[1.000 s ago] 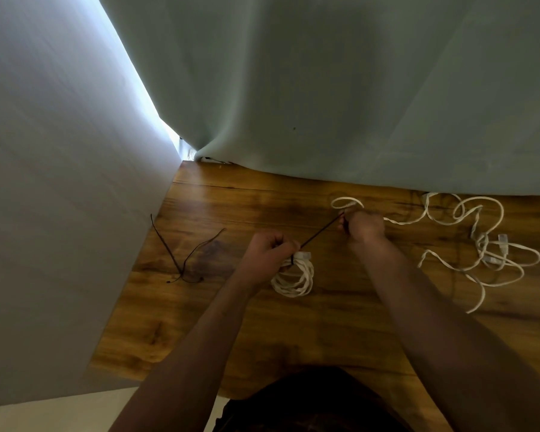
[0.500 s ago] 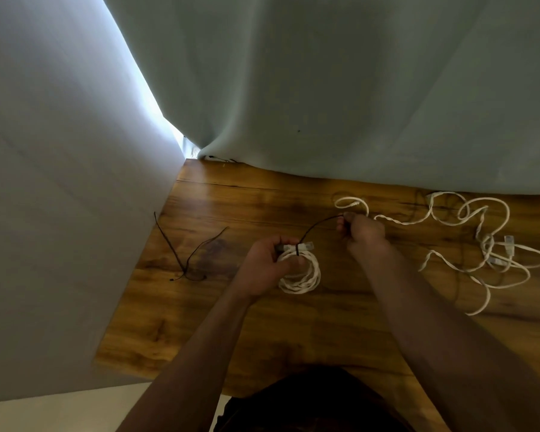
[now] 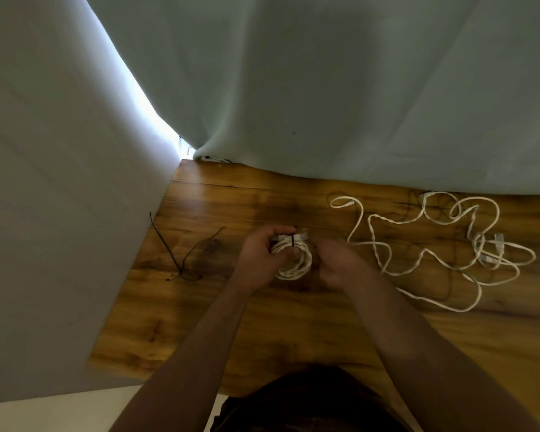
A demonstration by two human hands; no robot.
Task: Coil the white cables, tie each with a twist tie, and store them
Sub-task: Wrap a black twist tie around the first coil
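From the head view, a wooden tabletop [image 3: 293,332] meets a pale curtain [image 3: 325,88] behind and a grey wall [image 3: 44,213] on the left. The left hand [image 3: 259,257] grips a coiled cable [image 3: 296,268] mid-table, its ring facing up. A dark twist tie [image 3: 293,241] crosses the coil's far side, where the plugs point right. The right hand [image 3: 337,263] is beside the coil, too blurred to tell its grip. Loose cables [image 3: 434,244] sprawl to the right.

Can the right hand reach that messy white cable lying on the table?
Probably yes. The right hand is just beside the loose cable, whose nearest loops lie on the wooden table with nothing between. The hand is blurred, so I cannot tell whether it already holds something.
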